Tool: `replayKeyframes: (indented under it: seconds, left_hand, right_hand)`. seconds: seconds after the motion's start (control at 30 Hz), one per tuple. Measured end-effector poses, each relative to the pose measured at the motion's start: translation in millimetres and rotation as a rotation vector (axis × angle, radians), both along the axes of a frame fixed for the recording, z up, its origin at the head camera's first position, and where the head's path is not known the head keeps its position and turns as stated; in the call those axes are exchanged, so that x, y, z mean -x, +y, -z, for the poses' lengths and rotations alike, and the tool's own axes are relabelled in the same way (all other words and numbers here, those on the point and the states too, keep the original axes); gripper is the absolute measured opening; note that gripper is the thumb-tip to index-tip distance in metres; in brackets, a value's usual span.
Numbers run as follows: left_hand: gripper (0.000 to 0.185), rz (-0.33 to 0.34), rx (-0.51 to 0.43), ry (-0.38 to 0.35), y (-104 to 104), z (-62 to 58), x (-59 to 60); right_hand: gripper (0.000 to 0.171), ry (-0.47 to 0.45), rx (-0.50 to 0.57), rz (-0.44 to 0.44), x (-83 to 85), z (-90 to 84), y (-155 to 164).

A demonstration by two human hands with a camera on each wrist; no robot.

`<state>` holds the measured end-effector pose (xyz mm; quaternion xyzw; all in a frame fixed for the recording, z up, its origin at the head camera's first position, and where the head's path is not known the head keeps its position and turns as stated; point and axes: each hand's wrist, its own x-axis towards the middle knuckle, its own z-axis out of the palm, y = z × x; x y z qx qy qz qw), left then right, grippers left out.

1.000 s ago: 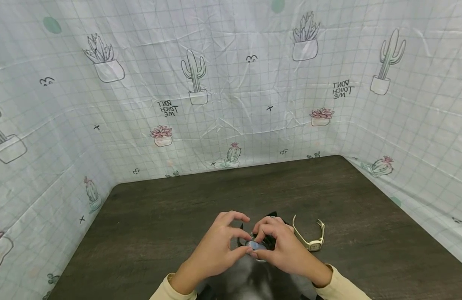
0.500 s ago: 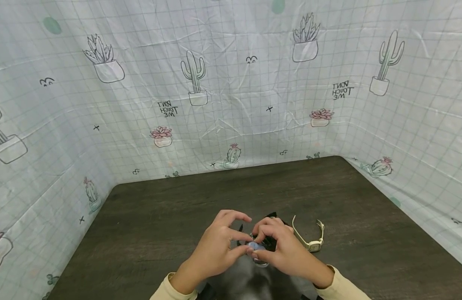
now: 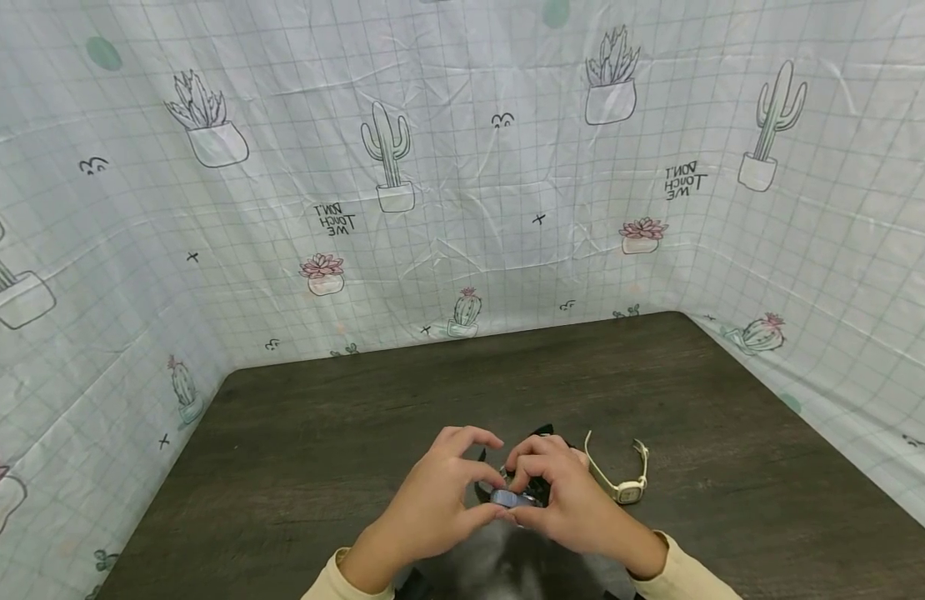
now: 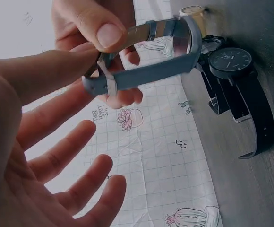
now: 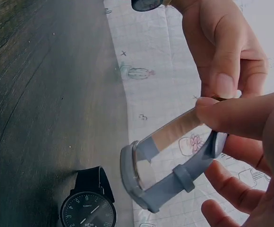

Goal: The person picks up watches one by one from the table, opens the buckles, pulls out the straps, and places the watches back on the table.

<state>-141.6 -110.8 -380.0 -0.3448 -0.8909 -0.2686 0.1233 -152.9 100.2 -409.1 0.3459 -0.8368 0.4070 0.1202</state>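
Both hands hold a wristwatch [image 3: 505,497] with a blue-grey leather strap above the table. In the left wrist view the strap [image 4: 151,74] is bent into a loop, its tan lining showing inside and the watch case hanging at the far end. My left hand [image 3: 440,492] pinches the strap ends between thumb and index finger, the other fingers spread apart. My right hand [image 3: 563,492] pinches the strap close beside it. A strap keeper [image 5: 183,178] shows in the right wrist view. The buckle area is mostly hidden behind the fingertips.
A black watch [image 4: 230,61] with a black strap lies on the table [image 3: 320,433] just beyond the hands, another dark-strapped watch [image 4: 212,45] against it. To the right lies a cream watch [image 3: 631,492], strap unfastened. A printed curtain [image 3: 432,167] surrounds the table's back and sides.
The held watch has tilted a little and shifted slightly between the fingers. Both hands stay in nearly the same place, still pinching it. The watches on the table have not moved.
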Motion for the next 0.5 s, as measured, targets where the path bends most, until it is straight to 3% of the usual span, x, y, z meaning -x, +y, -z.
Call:
replayKeyframes:
  seconds: [0.17,0.5]
  left_hand:
    - [0.016,-0.016,0.035,0.048,1.3,0.6,-0.5]
    - [0.014,0.016,-0.07,0.115,-1.7,1.3,1.7]
  right_hand:
    - [0.035,-0.003,-0.012,-0.005,0.2,-0.2,-2.1]
    - [0.025,-0.058,-0.01,-0.019,-1.0,-2.8,0.8]
